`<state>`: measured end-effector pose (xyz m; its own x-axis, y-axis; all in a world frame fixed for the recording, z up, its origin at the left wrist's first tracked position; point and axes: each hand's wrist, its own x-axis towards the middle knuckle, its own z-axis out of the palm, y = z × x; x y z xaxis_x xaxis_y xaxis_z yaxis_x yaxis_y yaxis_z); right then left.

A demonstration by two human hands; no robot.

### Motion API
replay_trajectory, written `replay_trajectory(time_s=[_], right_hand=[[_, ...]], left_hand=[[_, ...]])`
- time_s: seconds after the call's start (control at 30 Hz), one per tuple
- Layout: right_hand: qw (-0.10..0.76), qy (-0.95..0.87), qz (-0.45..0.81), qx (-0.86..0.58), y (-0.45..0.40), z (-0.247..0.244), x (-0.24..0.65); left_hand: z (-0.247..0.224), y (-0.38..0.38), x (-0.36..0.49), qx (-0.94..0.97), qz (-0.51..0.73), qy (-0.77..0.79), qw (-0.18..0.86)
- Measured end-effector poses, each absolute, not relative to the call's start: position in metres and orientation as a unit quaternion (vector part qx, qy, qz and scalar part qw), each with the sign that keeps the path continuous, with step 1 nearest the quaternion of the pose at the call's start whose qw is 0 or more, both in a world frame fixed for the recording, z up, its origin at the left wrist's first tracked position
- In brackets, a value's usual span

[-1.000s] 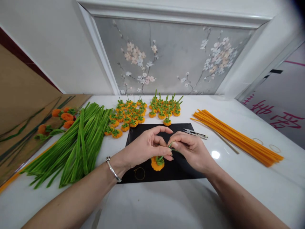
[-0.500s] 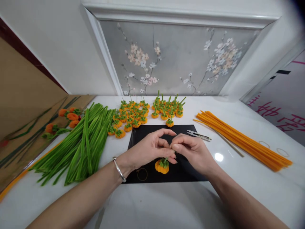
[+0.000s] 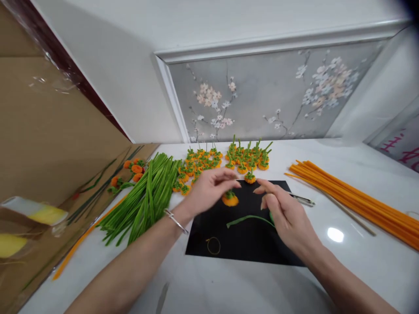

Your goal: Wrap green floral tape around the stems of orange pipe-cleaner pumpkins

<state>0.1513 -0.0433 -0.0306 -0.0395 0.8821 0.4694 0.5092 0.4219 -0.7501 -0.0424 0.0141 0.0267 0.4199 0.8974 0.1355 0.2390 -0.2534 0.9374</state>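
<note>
My left hand [image 3: 214, 185], with a silver bangle at the wrist, hovers over the black mat [image 3: 209, 222]. A small orange pipe-cleaner pumpkin [image 3: 231, 200] with a green top hangs just under its fingers. The stem runs up behind the thumb, so the grip is partly hidden. To the right, my right hand [image 3: 284, 207] is open, fingers apart and nothing between them. Partly behind it a strip of green tape [image 3: 250, 217] curves across the mat. A thin looped band [image 3: 214, 245] lies near the mat's front edge.
Rows of finished pumpkins [image 3: 250, 157] stand behind the mat. Green pipe cleaners [image 3: 149, 196] lie left, orange ones [image 3: 353, 196] right. Snips [image 3: 303, 199] rest at the mat's right edge. Orange flowers [image 3: 136, 169] and brown wrapping [image 3: 81, 218] are far left.
My hands have drawn apart; the right has let go of the stem. The pumpkin has moved away from me with my left hand. The green tape has come into sight. The view has shifted left.
</note>
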Motion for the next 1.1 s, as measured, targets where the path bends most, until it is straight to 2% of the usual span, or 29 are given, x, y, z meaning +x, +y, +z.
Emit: replay_trajectory(time_s=[0.13, 0.27, 0.4, 0.5, 0.87, 1.1], right_hand=[[0.501, -0.683, 0.181, -0.501, -0.045, -0.025, 0.154], [0.501, -0.700, 0.179, -0.475, -0.046, -0.022, 0.151], [0.496, -0.714, 0.180, -0.460, -0.048, -0.021, 0.147], [0.497, -0.717, 0.178, -0.455, -0.049, -0.021, 0.146], [0.489, -0.742, 0.166, -0.429, -0.049, -0.023, 0.149], [0.484, -0.750, 0.167, -0.418, -0.049, -0.022, 0.147]], left_hand=[[0.062, 0.029, -0.086, 0.719, 0.397, 0.481, 0.306], [0.066, 0.040, -0.124, 0.688, 0.424, 0.566, 0.161], [0.047, 0.050, -0.137, 0.720, 0.354, 0.594, 0.057], [0.037, 0.055, -0.135, 0.749, 0.236, 0.618, -0.024], [0.033, 0.053, -0.121, 0.731, 0.115, 0.659, -0.138], [0.037, 0.058, -0.122, 0.769, 0.062, 0.630, -0.086]])
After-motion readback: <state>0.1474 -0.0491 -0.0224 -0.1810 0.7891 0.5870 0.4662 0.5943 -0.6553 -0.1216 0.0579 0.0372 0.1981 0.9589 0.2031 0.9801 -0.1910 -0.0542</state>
